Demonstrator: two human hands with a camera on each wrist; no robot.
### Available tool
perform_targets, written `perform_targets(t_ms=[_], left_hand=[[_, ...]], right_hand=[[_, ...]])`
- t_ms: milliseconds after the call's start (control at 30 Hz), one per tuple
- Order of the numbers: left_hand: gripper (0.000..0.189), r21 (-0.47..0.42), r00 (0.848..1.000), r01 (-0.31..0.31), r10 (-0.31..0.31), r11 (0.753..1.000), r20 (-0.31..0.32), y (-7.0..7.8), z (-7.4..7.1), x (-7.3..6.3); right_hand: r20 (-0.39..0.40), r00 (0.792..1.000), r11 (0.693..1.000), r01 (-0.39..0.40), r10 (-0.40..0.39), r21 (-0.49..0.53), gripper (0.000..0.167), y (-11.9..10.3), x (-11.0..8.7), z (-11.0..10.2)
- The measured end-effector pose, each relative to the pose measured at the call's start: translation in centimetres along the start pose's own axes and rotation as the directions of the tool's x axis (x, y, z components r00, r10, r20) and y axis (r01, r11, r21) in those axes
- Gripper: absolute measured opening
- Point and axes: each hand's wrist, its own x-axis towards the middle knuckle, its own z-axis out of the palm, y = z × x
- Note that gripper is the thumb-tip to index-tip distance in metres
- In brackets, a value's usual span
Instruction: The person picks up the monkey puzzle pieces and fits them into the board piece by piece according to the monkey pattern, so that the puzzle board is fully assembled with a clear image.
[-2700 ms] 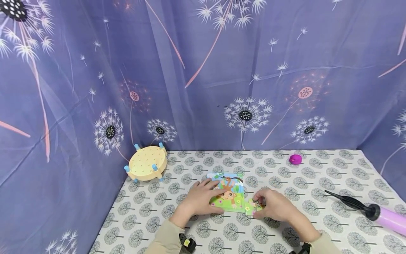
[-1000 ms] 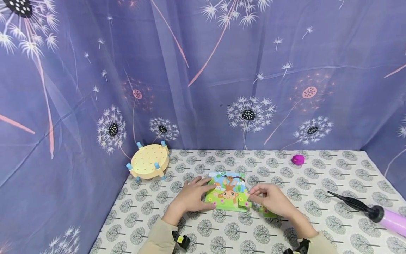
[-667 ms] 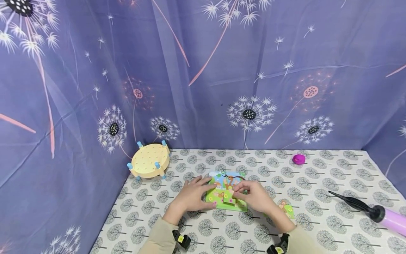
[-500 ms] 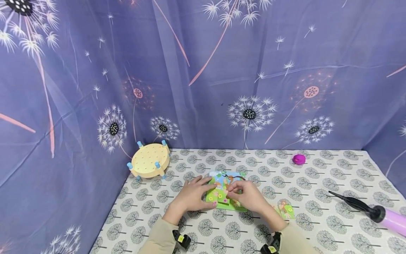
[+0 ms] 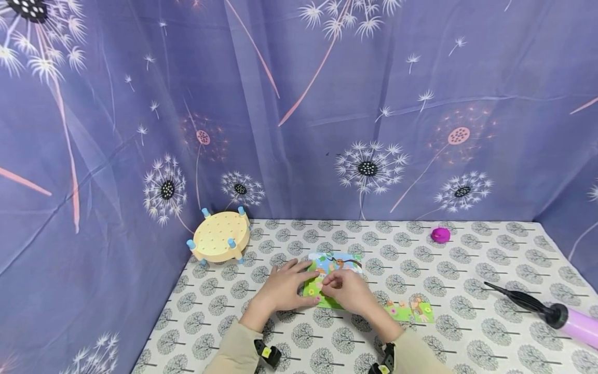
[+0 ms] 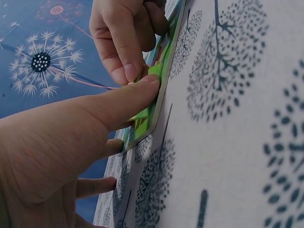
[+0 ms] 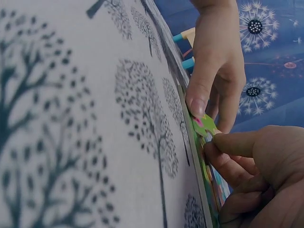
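Backdrop: purple cloth (image 5: 299, 104) printed with dandelions hangs behind and beside a table (image 5: 467, 270) covered in a tree-print cloth.
Puzzle: a small monkey-picture board (image 5: 343, 259) lies flat at the table's middle, partly under both hands.
Left hand: the left hand (image 5: 285, 286) lies with fingers straight, thumb pressing the board's near edge to steady it.
Right hand: the right hand (image 5: 347, 290) pinches a green piece (image 7: 205, 124) between thumb and forefinger, at the board's left part.
Loose pieces: spare pieces (image 5: 413, 310) lie just right of the right wrist.
Others: a peg stool (image 5: 220, 238) stands far left, a pink ball (image 5: 440, 235) far right, a pump (image 5: 546, 311) at the right edge.
Risk: pressed in skewed, the piece could jam or bend; if the left thumb slips, the board may slide.
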Motion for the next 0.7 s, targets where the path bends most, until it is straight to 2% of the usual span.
perform_targets(t_ms=[200, 367, 567, 700], left_hand=[[0.076, 0.015, 1.0, -0.009, 0.009, 1.0, -0.003, -0.1, 0.1, 0.1], [0.076, 0.024, 1.0, -0.01, 0.01, 1.0, -0.003, -0.1, 0.2, 0.2], [0.074, 0.04, 1.0, -0.017, 0.017, 0.999, -0.003, 0.0, 0.1, 0.1], [0.074, 0.061, 1.0, -0.021, 0.021, 0.998, 0.002, 0.1, 0.1, -0.1]], right_hand=[[0.021, 1.0, 1.0, -0.022, 0.022, 0.015, 0.007, -0.2, 0.1, 0.2], [0.009, 1.0, 1.0, -0.019, 0.019, -0.004, 0.008, 0.1, 0.1, 0.0], [-0.016, 1.0, 1.0, 0.012, -0.012, 0.005, 0.009, 0.5, -0.3, -1.1], [-0.024, 1.0, 1.0, 0.002, -0.002, 0.012, 0.011, 0.8, -1.0, -2.2]])
